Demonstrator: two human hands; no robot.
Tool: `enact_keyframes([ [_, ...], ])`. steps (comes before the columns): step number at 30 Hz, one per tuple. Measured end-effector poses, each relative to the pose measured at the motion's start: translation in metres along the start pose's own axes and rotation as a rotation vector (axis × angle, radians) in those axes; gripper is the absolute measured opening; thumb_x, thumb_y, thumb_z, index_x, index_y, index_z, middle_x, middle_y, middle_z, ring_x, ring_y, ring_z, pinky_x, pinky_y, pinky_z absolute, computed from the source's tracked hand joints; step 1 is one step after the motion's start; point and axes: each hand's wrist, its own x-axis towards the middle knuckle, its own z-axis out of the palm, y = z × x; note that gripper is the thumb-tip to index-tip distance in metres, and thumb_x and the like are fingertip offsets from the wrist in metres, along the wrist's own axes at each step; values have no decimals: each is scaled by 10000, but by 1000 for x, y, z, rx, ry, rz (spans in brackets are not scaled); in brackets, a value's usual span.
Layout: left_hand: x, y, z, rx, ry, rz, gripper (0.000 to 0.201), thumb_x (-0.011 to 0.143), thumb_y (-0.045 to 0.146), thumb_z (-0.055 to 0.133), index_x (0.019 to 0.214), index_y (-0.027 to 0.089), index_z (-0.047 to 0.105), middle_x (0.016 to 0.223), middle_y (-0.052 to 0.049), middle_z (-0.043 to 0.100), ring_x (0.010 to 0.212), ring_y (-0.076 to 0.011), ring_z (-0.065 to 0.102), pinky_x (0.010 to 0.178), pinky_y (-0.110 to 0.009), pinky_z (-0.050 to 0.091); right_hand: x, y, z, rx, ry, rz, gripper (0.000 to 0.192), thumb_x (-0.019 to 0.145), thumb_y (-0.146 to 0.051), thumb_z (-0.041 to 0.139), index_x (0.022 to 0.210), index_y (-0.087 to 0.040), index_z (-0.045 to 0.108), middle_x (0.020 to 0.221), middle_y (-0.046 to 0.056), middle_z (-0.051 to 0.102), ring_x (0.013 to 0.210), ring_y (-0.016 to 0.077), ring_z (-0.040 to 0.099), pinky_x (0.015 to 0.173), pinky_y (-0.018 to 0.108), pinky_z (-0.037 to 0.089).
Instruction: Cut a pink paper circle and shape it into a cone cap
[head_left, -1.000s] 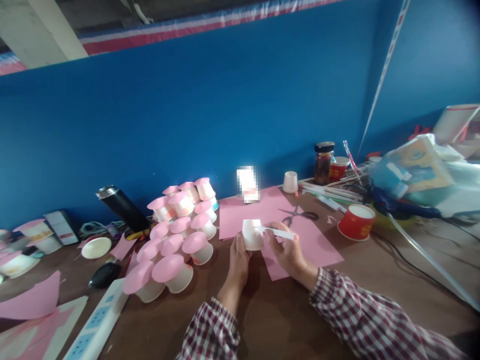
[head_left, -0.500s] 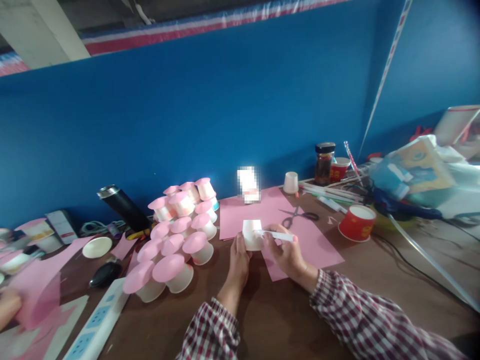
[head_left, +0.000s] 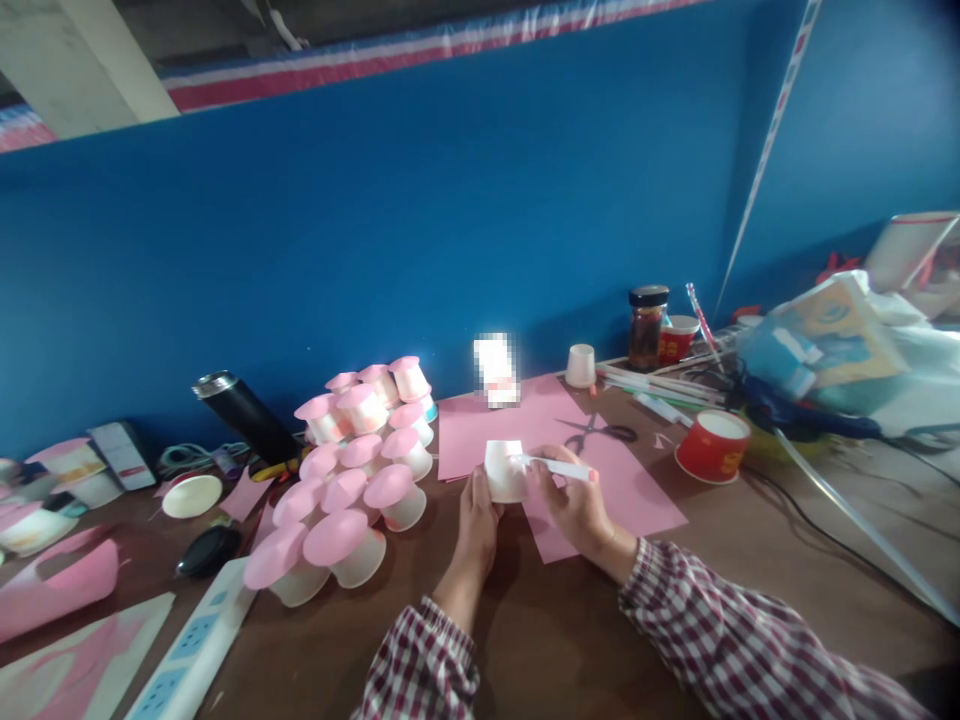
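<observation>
A small white paper cup (head_left: pixel 505 472) is upside down in front of me, with my left hand (head_left: pixel 478 512) closed around its left side. My right hand (head_left: pixel 576 500) grips a white marker pen (head_left: pixel 559 467) with an orange end; its tip meets the cup's right side. Whatever mark it leaves is too small to make out. Pink paper sheets (head_left: pixel 622 490) lie behind and under the hands, with black-handled scissors (head_left: pixel 596 432) on top. To the left stand several paper cups with pink round caps (head_left: pixel 337 537), grouped close together.
A white power strip (head_left: pixel 191 640) lies at the left front, near a black computer mouse (head_left: pixel 210 551) and a tilted black flask (head_left: pixel 244 415). On the right are a red paper cup (head_left: pixel 712 448), a dark jar (head_left: pixel 649 328), pens and plastic bags. A blue partition (head_left: pixel 465 200) rises behind.
At the far left, another person's hand has left the view and the pink paper there has shifted. My hands keep nearly the same place, the pen still against the cup.
</observation>
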Motion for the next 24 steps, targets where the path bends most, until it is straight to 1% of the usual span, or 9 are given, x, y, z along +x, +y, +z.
enact_keyframes([
  [9,0,-1,-3,50,11,-20,383,819,506,463,913,155,585,900,-89,606,745,-161,552,637,-254,448,-1,-1,-1,9,-23,23,132,885,-264,476,912,-185,578,827,53,634,740,167,593,633,253,484],
  [15,1,-2,-1,-26,21,-35,409,800,513,486,951,146,586,955,-112,611,814,-186,576,682,-280,462,0,-4,-2,10,-51,15,125,881,-249,474,860,-187,580,796,40,622,703,154,582,613,240,468],
  [18,1,-1,0,-14,50,-43,398,787,500,508,946,143,588,940,-114,618,798,-190,587,682,-292,464,-1,-4,-1,19,-56,11,114,875,-242,479,866,-185,577,788,39,622,684,150,586,604,237,472],
  [22,-2,4,1,19,116,-36,370,771,484,530,913,148,593,928,-136,633,816,-221,602,665,-302,466,-3,-4,0,31,-54,5,111,871,-244,483,878,-183,576,796,46,622,696,156,594,610,244,482],
  [24,-4,7,2,42,121,-31,370,776,484,521,915,149,594,945,-147,635,839,-229,602,660,-297,466,-3,-4,0,38,-43,1,116,870,-246,482,894,-184,576,814,49,626,712,160,599,629,255,492],
])
